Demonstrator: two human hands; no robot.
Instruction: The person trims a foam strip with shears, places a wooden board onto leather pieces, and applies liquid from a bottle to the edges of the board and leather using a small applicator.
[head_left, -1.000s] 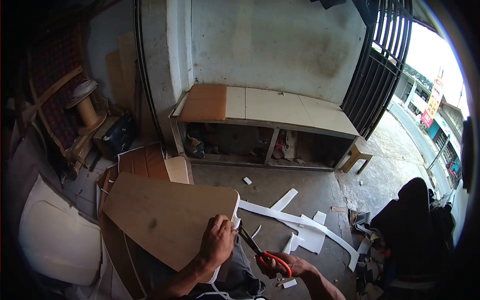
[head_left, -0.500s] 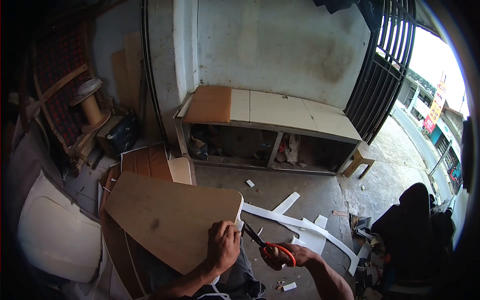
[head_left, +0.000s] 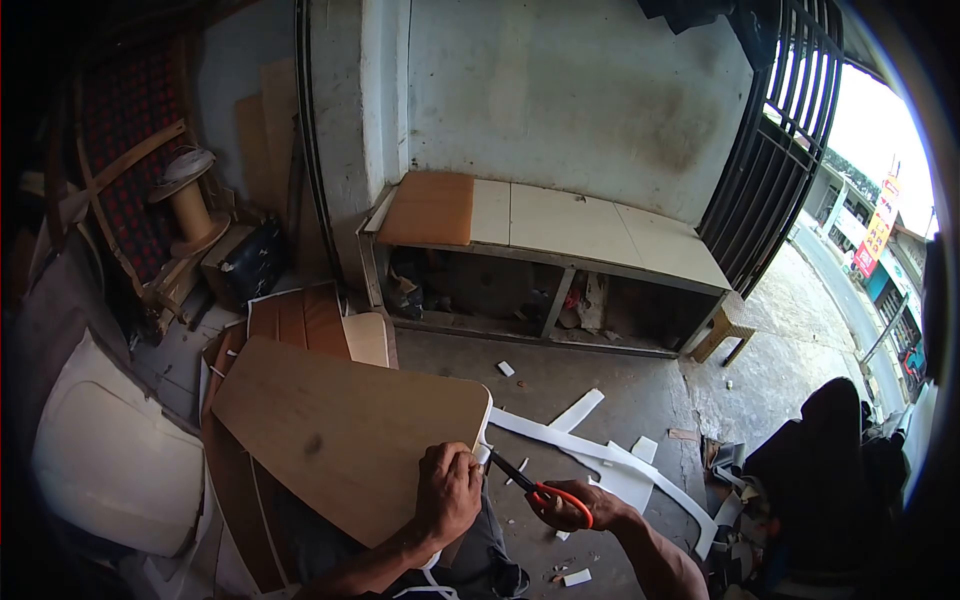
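A flat tan board (head_left: 340, 420) with rounded corners lies across my lap, and white foam (head_left: 487, 408) shows along its right edge. My left hand (head_left: 448, 492) rests on the board's right side, its fingers closed in a pinch on the white foam at the edge. In my right hand (head_left: 562, 505) are scissors (head_left: 514, 474) with dark blades and orange-red handles. The blade tips point up-left and touch or nearly touch the foam beside my left fingertips. Just how the blades meet the foam is too small to tell.
White foam offcuts (head_left: 625, 480) and small scraps lie on the floor to the right. Behind stands a low tiled bench (head_left: 560, 220) bearing a brown pad (head_left: 428, 208). Brown padded panels (head_left: 295, 325) lie beyond the board, and a white curved shell (head_left: 115, 455) stands at left.
The whole view has shifted slightly. The scissor blades look closer together, and the foam by my left fingertips appears more bent. Both hands stay in nearly the same place.
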